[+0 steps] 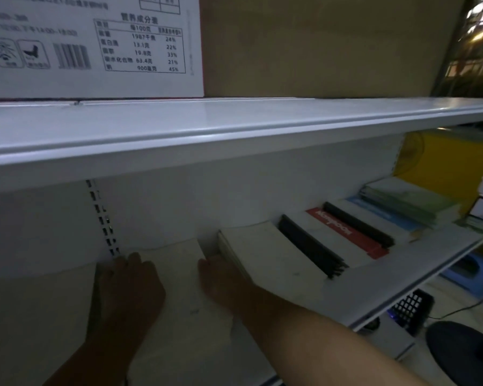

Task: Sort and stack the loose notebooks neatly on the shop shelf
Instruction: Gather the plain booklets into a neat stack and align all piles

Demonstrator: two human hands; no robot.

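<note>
On the dim shop shelf [354, 285], left hand [129, 291] and right hand [221, 280] pressed flat, unclenched fingers [135, 264] against the white notebook stack [179, 277] between them, apparently squaring it.

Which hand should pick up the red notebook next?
Right, probably. The right hand rests beside the white stack, on the same side of the shelf as the red notebook. The left hand lies farther away and would have to cross over the right arm.
</note>
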